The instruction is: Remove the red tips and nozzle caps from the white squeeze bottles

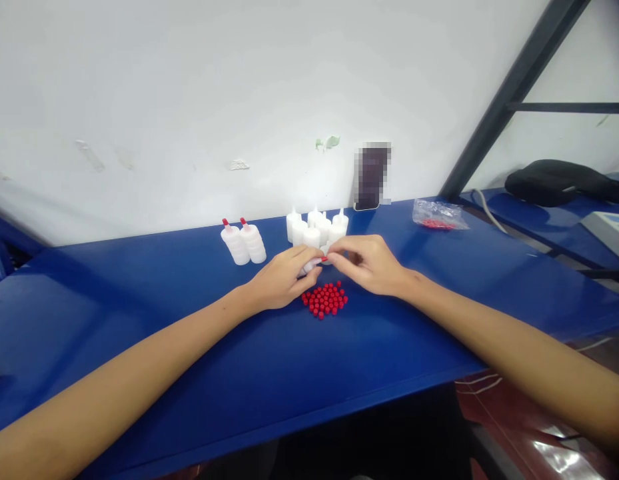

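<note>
White bottle [308,267] lies within the left grip [283,276].

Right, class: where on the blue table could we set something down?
Free: the blue table at back left, between the wall, two capped bottles and the left forearm; also nearer than the loose red caps, between both forearms. Crowded: the middle, where the left hand, right hand and white bottles bunch.

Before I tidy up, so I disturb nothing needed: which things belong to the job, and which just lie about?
Job, likely:
white bottle in the left hand
red cap at the right hand
loose red caps
plain white bottles
two red-tipped bottles
bag of red pieces

Lying about, likely:
phone
black item, far right
</note>
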The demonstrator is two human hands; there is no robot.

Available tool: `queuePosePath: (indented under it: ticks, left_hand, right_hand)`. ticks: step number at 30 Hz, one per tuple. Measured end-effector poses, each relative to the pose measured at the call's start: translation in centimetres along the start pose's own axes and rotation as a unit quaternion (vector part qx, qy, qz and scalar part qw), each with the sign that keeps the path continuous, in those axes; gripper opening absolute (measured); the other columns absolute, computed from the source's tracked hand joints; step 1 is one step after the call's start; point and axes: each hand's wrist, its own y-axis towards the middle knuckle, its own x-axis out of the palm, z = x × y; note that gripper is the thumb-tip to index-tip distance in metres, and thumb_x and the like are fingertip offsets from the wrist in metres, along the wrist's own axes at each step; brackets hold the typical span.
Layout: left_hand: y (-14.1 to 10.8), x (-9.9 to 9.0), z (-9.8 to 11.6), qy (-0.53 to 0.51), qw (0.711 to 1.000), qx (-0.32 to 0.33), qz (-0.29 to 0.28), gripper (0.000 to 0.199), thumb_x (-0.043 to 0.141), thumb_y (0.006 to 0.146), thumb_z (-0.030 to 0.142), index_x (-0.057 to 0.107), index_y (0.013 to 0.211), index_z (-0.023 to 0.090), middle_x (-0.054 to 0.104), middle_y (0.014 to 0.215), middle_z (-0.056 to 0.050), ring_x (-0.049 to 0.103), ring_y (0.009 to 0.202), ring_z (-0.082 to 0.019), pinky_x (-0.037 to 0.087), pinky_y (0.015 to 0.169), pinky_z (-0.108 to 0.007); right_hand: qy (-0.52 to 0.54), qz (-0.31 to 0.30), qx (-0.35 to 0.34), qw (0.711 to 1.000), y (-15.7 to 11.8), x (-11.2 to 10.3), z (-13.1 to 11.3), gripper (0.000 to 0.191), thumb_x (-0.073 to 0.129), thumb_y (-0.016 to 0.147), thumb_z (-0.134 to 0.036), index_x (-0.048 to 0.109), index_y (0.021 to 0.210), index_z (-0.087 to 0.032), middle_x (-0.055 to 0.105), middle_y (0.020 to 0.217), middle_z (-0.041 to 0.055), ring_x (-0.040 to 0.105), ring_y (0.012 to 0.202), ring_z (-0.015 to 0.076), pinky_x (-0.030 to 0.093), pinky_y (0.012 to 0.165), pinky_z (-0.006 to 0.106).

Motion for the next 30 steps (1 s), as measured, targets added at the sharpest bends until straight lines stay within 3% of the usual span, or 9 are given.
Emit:
queuePosePath:
  ticks: [4, 9, 16, 20, 23, 26, 30]
  left_hand:
    - [-0.11, -0.06, 0.09, -0.027, 1.0, 0.01, 0.004, 0.025, 0.045, 0.098, 0.026, 0.054, 0.119, 0.018, 0.067, 0.111, -0.007, 0.063, 0.096, -0.02, 0.049, 0.085, -0.033]
    - [0.0, 0.01, 0.27, -0.001, 1.0, 0.024, 0.006, 0.019, 0.043, 0.097, 0.024, 0.056, 0.109, 0.017, 0.065, 0.094, -0.004, 0.059, 0.078, -0.016, 0.046, 0.073, -0.029]
    - [-0.06, -0.07, 0.32, 0.042, 0.998, 0.049, -0.003, 0.009, 0.043, 0.091, 0.019, 0.05, 0.086, 0.018, 0.055, 0.079, -0.002, 0.049, 0.069, -0.015, 0.042, 0.065, -0.028]
    - [-0.12, -0.02, 0.34, 0.074, 0.994, 0.08, 0.001, 0.02, 0.042, 0.091, 0.017, 0.057, 0.106, 0.017, 0.061, 0.09, -0.006, 0.055, 0.078, -0.018, 0.046, 0.072, -0.031]
    - [-0.19, 0.0, 0.35, 0.027, 0.999, 0.036, 0.01, 0.03, 0.045, 0.094, 0.021, 0.051, 0.123, 0.019, 0.066, 0.102, -0.006, 0.061, 0.085, -0.018, 0.049, 0.077, -0.031]
    - [-0.22, -0.01, 0.29, -0.019, 1.0, -0.015, 0.013, 0.025, 0.048, 0.096, 0.027, 0.052, 0.119, 0.019, 0.067, 0.105, -0.006, 0.064, 0.088, -0.019, 0.049, 0.078, -0.031]
    - [-0.19, 0.05, 0.23, -0.017, 1.0, -0.008, 0.011, 0.018, 0.047, 0.095, 0.026, 0.055, 0.109, 0.018, 0.067, 0.097, -0.004, 0.063, 0.081, -0.017, 0.048, 0.075, -0.03]
  right_hand:
    - [0.022, -0.051, -0.014, 0.998, 0.05, -0.28, -0.5, 0.025, 0.065, 0.091, -0.042, 0.063, 0.092, -0.018, 0.065, 0.085, 0.0014, 0.052, 0.062, 0.0104, 0.04, 0.062, 0.025]
    - [0.024, -0.106, -0.019, 0.994, 0.13, -0.14, -0.53, 0.024, 0.048, 0.102, -0.04, 0.056, 0.094, -0.019, 0.061, 0.087, 0.0026, 0.052, 0.07, 0.0129, 0.04, 0.067, 0.026]
    - [0.003, -0.127, -0.041, 0.991, -0.15, 0.43, -0.73, 0.024, 0.035, 0.105, -0.033, 0.048, 0.09, -0.02, 0.058, 0.086, 0.003, 0.051, 0.071, 0.0141, 0.039, 0.068, 0.028]
    - [0.005, -0.066, -0.029, 0.997, -0.19, 0.32, -0.79, 0.03, 0.032, 0.105, -0.029, 0.041, 0.078, -0.021, 0.05, 0.071, -0.0007, 0.044, 0.062, 0.0127, 0.035, 0.062, 0.028]
    - [0.007, -0.068, -0.019, 0.998, -0.19, -0.05, -0.95, 0.03, 0.037, 0.104, -0.034, 0.042, 0.077, -0.021, 0.051, 0.069, -0.0012, 0.043, 0.061, 0.0123, 0.033, 0.06, 0.027]
    - [-0.017, -0.11, -0.008, 0.994, -0.19, -0.35, -1.09, 0.026, 0.046, 0.101, -0.042, 0.046, 0.086, -0.021, 0.056, 0.076, -0.0005, 0.045, 0.063, 0.0123, 0.032, 0.061, 0.027]
    - [-0.054, -0.11, 0.014, 0.992, -0.13, -0.45, -0.93, 0.023, 0.048, 0.1, -0.042, 0.047, 0.092, -0.02, 0.058, 0.081, -0.0001, 0.047, 0.065, 0.0124, 0.032, 0.061, 0.026]
